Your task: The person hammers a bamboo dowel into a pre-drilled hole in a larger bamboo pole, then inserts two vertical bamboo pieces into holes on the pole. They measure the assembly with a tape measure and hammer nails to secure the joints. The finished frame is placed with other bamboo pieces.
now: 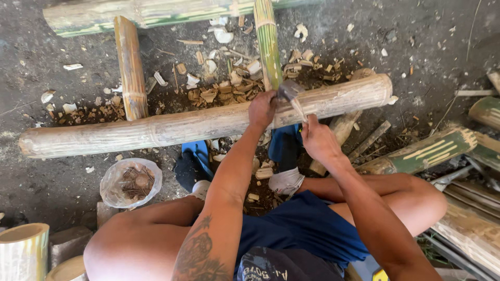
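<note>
The long bamboo pole lies crosswise before the seated person, its axis running left to right, just beyond both hands. The left hand presses closed on its top; the right hand, equally near, grips a blade against it. A green bamboo piece leans behind; chips litter the ground.

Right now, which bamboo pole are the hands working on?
The long brown horizontal pole lying across the person's front: left hand and right hand both rest on it. The green-striped pole and short tan pole lean against its far side.
</note>
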